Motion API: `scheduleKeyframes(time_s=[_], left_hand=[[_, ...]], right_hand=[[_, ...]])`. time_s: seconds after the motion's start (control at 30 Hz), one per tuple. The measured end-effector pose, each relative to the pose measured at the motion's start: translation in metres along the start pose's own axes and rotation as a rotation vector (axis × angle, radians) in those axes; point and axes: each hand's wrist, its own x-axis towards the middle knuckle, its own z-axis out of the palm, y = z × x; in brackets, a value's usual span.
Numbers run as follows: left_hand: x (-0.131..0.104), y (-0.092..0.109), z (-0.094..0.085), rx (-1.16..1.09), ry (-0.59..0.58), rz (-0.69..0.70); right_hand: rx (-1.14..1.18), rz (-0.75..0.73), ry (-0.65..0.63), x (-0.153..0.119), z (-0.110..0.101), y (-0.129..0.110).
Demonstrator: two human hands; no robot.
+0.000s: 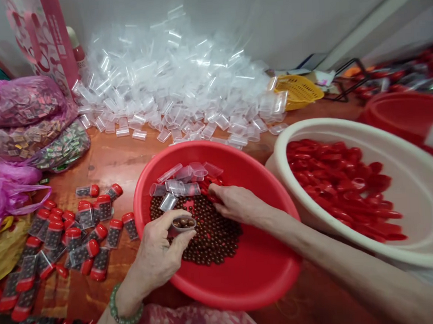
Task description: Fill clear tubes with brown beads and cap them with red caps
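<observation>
My left hand (pixel 159 248) is closed around a small clear plastic tube (pixel 184 223), its open end up and brown beads showing inside. It is held over the near left part of a red basin (pixel 271 281). Inside the basin lies a layer of dark brown beads (pixel 214 238), with several clear tubes (pixel 176 186) along the far left side. My right hand (pixel 239 204) reaches into the basin at the far edge of the beads. Its thumb and fingers pinch a red cap (pixel 213 197), partly hidden, among other red caps there.
Right of the basin stands a cream tub (pixel 420 203) of red caps (pixel 343 188). A large heap of clear tubes (pixel 182 81) lies behind. Capped, bead-filled tubes (pixel 74 234) spread at left, near pink plastic bags (pixel 22 105). A yellow basket (pixel 298 89) sits at the back right.
</observation>
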Motion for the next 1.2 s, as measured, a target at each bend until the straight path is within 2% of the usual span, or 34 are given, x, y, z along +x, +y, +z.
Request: scheduleKeyframes(time_s=[0.13,0.23,0.33,0.47,0.67,0.8,0.97,1.2], left_hand=[[0.001,-0.002,0.002,0.004,0.045,0.034],[0.003,0.000,0.006,-0.005,0.055,0.072],[0.003,0.003,0.009,0.007,0.045,0.081],[0.001,0.004,0.010,0.024,0.057,0.031],[0.002,0.002,0.009,-0.086,0.163,0.011],[0.004,0.001,0.009,-0.193,0.205,-0.080],[0.005,0.001,0.007,-0.259,0.218,-0.160],[0.005,0.002,0.006,-0.306,0.133,-0.233]], right_hand=[[0.092,-0.045,0.075,-0.028,-0.018,0.003],[0.363,-0.157,0.127,-0.053,-0.028,-0.004],[0.567,-0.255,0.098,-0.069,-0.034,-0.017],[0.738,-0.288,0.122,-0.072,-0.037,-0.032],[1.039,-0.218,0.337,-0.063,-0.025,-0.054],[1.107,-0.188,0.418,-0.061,-0.015,-0.067],[1.094,-0.250,0.515,-0.063,-0.007,-0.078],[0.998,-0.348,0.526,-0.057,-0.016,-0.065]])
